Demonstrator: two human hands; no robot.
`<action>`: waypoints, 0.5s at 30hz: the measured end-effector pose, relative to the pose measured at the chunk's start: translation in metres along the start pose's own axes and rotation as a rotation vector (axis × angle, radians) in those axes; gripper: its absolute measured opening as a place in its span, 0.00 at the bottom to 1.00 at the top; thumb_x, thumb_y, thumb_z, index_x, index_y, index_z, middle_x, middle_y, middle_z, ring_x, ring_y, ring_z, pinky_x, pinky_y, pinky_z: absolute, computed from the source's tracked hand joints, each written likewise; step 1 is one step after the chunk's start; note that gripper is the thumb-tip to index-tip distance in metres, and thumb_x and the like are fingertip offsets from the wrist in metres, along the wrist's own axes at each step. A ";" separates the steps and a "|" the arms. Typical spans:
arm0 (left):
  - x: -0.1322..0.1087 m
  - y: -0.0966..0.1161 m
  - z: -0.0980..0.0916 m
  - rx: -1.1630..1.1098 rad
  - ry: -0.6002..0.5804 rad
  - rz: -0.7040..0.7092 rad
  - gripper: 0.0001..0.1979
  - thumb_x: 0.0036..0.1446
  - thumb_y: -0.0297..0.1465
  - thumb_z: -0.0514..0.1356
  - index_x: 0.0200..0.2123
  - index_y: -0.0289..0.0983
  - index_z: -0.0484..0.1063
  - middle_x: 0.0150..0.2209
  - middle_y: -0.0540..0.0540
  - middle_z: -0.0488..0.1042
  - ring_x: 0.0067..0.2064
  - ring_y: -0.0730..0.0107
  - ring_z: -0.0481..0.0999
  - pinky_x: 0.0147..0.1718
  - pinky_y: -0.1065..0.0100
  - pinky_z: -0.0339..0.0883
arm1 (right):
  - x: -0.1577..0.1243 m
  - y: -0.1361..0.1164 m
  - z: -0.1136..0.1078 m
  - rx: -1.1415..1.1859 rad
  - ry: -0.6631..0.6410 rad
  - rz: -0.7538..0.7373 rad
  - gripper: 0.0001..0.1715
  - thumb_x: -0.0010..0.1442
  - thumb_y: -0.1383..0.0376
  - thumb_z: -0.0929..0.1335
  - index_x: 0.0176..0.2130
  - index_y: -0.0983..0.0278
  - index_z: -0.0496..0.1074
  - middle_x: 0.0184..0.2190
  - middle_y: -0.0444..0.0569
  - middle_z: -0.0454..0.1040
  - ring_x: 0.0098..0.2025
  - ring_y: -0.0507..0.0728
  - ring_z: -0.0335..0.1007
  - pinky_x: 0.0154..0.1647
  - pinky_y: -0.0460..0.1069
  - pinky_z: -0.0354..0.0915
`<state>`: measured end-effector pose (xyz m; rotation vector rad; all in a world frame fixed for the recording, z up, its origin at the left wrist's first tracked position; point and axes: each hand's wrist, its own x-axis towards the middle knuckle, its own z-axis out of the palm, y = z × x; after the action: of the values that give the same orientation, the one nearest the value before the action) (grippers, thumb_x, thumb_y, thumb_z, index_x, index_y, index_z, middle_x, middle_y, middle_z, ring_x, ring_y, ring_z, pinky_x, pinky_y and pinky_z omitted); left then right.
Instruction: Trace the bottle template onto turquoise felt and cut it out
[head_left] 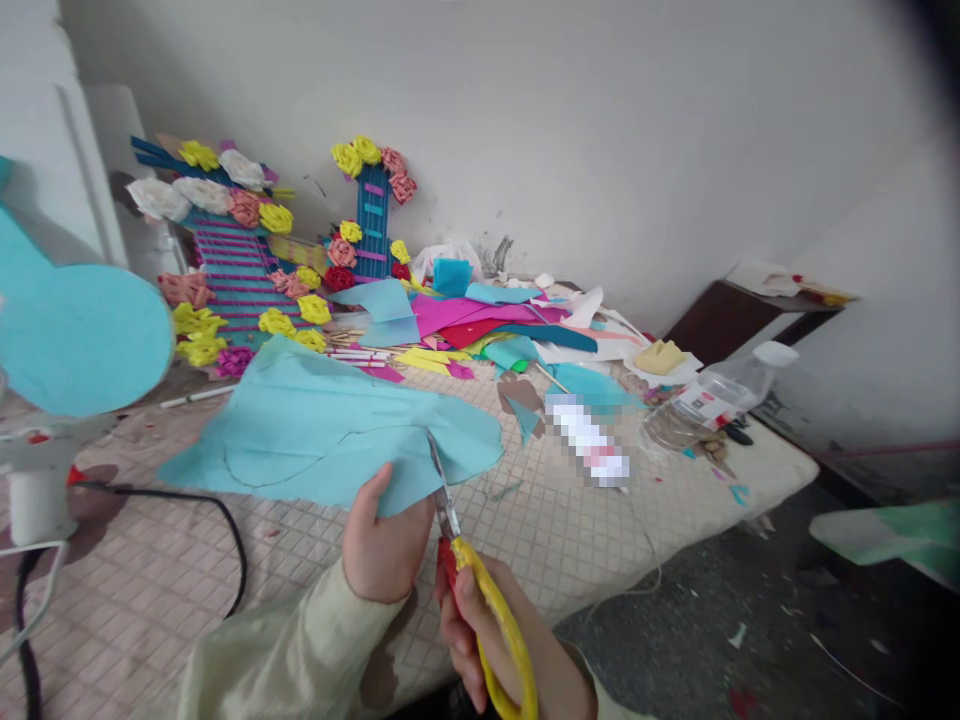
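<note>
A large light-blue paper sheet (pixel 300 420) with a drawn curved outline lies over the table in the middle of the view. My left hand (pixel 390 545) holds its near edge, thumb on top and the other fingers hidden beneath. In my right hand (pixel 487 620) are scissors (pixel 448 515) with yellow and red handles. Their blades point away from me and meet the sheet close to the drawn line, just right of my left thumb.
Decorated blue pieces with paper flowers (pixel 240 260) lean at the back left. Behind the sheet lie coloured paper scraps (pixel 480 315). A clear plastic bottle (pixel 701 400) lies at the right. A black cable (pixel 232 530) and a light-blue cutout (pixel 90 335) are at the left.
</note>
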<state>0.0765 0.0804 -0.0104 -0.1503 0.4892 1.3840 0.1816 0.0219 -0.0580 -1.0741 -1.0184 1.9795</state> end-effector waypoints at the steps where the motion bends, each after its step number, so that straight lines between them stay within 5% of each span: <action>1: 0.000 0.000 0.001 -0.006 0.024 -0.005 0.25 0.58 0.32 0.41 0.59 0.32 0.50 0.37 0.45 0.77 0.45 0.68 0.72 0.51 0.68 0.57 | 0.000 0.000 0.000 0.004 0.003 0.004 0.35 0.44 0.35 0.60 0.30 0.63 0.55 0.14 0.33 0.54 0.09 0.41 0.47 0.05 0.36 0.50; 7: 0.000 0.004 -0.001 -0.064 -0.059 -0.098 0.26 0.58 0.32 0.42 0.59 0.34 0.50 0.34 0.47 0.78 0.35 0.69 0.76 0.48 0.69 0.59 | -0.002 -0.001 0.001 -0.001 0.025 0.020 0.35 0.43 0.35 0.60 0.31 0.63 0.55 0.14 0.33 0.54 0.10 0.41 0.47 0.05 0.36 0.50; 15: -0.001 -0.001 -0.001 -0.016 0.084 -0.023 0.24 0.59 0.31 0.43 0.59 0.33 0.52 0.39 0.45 0.77 0.45 0.68 0.73 0.53 0.68 0.55 | -0.002 0.004 -0.014 0.124 -0.070 0.006 0.35 0.45 0.36 0.61 0.32 0.65 0.59 0.16 0.35 0.57 0.11 0.42 0.49 0.08 0.37 0.52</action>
<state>0.0767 0.0788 -0.0112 -0.2270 0.5453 1.3633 0.1940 0.0226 -0.0662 -0.9476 -0.9160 2.0696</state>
